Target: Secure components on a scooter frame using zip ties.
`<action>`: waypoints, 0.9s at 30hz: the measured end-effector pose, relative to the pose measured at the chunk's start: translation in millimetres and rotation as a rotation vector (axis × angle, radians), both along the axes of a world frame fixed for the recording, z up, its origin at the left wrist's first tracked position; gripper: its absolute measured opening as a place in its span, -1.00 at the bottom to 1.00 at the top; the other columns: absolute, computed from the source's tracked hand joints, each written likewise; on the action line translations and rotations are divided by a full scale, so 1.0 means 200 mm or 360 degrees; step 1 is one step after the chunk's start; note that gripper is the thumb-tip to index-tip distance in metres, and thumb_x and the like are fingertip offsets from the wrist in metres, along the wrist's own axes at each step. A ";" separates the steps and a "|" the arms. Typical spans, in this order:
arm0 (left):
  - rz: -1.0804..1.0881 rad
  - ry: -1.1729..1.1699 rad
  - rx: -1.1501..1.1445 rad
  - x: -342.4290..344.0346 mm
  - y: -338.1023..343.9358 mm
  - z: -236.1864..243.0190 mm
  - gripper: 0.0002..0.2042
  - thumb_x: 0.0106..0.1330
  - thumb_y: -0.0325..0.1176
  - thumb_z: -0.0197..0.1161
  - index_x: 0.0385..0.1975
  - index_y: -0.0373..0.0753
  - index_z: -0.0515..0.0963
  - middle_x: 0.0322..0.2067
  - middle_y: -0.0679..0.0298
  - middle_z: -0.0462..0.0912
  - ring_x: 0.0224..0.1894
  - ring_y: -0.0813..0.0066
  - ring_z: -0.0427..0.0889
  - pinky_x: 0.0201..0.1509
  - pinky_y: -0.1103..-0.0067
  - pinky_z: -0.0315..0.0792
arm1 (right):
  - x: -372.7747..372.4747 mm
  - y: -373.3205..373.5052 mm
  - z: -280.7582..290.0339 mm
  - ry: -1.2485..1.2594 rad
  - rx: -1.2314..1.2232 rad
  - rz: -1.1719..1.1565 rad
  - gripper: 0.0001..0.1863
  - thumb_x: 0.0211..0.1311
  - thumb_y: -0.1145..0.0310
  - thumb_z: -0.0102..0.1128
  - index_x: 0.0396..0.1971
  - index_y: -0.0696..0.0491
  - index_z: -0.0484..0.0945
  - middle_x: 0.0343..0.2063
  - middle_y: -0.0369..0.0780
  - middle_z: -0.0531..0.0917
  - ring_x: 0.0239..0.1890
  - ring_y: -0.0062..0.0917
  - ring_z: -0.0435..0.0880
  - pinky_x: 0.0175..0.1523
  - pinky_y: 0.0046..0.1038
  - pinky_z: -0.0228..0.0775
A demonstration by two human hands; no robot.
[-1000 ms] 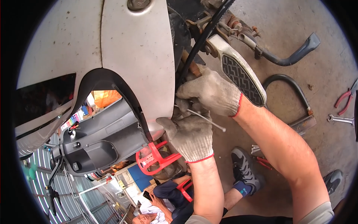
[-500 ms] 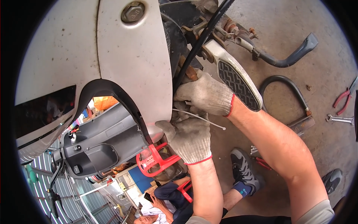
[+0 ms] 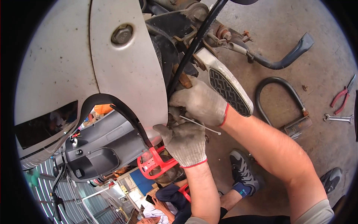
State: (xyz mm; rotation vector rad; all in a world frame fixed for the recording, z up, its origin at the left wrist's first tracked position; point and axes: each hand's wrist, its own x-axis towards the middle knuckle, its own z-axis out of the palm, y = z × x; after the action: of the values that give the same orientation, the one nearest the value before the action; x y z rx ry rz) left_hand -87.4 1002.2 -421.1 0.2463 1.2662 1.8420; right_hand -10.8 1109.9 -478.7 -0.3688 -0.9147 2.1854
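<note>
Both my hands wear off-white knitted gloves with red cuffs and work close together at the edge of a scooter's white body panel (image 3: 126,71). My right hand (image 3: 203,100) is closed, its curled fingertips hidden beside the panel, just below a rusty brown metal part (image 3: 183,79). Below it, my left hand (image 3: 186,143) is closed too, with its thumb near the panel's lower corner. A thin pale rod (image 3: 203,125) with a small knobbed end sticks out between the gloves; which hand grips it is hidden. A long black tube (image 3: 194,46) slants down to my right hand.
A footrest (image 3: 225,87) with a black tread juts out beside my right wrist. Beyond are a side stand (image 3: 285,59), a U-shaped lock (image 3: 276,79), red-handled pliers (image 3: 341,99) and a wrench (image 3: 338,118) on the concrete. A red plastic chair (image 3: 158,164) and a seated person (image 3: 169,199) holding a phone are at lower left.
The view has shifted a little, so the scooter sits slightly further left. Both hands stay together at the panel's edge, and the pale rod has shifted slightly with them.
</note>
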 end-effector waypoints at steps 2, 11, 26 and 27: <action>-0.0026 -0.0050 0.0031 0.01 0.00 0.01 -0.56 0.32 0.05 0.21 0.00 -0.16 0.54 -0.21 0.36 0.61 0.07 0.36 0.48 0.28 0.23 0.26 | -0.11 -0.09 -0.04 0.0117 0.0318 -0.0340 -0.83 0.13 0.56 0.08 -0.29 0.26 0.56 -0.48 -0.24 0.58 -0.51 -0.62 0.53 -0.46 -0.51 0.37; 0.0143 0.0194 -0.0184 -0.06 -0.06 0.06 -0.63 0.39 -0.13 0.19 -0.05 -0.35 0.52 -0.17 0.16 0.63 -0.01 0.36 0.57 0.19 0.38 0.43 | 0.08 -0.23 0.10 -0.0376 -0.0040 -0.0385 -0.67 0.20 0.34 0.16 -0.05 0.10 0.51 -0.11 -0.04 0.55 0.02 -0.19 0.57 0.12 -0.20 0.42; 0.0112 -0.0141 0.0030 0.09 0.05 0.07 -0.64 0.31 -0.09 0.25 -0.18 -0.32 0.57 -0.26 0.20 0.63 -0.22 0.45 0.52 -0.07 0.49 0.35 | 0.51 -0.40 -0.25 -0.1038 0.0621 -0.0691 -0.76 0.09 0.43 0.19 -0.21 0.12 0.53 -0.31 -0.04 0.58 -0.24 -0.09 0.60 -0.17 -0.13 0.45; 0.0121 -0.0250 0.0093 0.11 0.07 0.07 -0.66 0.29 -0.12 0.28 -0.19 -0.32 0.57 -0.23 0.20 0.64 -0.22 0.44 0.52 -0.04 0.48 0.36 | 0.54 -0.42 -0.26 -0.0953 0.0545 -0.0713 -0.77 0.08 0.45 0.20 -0.22 0.12 0.53 -0.32 -0.05 0.58 -0.24 -0.10 0.60 -0.18 -0.13 0.44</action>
State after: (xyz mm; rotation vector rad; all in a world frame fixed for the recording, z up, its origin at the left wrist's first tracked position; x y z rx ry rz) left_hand -64.6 1015.6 -406.6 0.0841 1.1285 1.9255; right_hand 97.4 1026.1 -530.4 -0.9829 -1.3462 1.4871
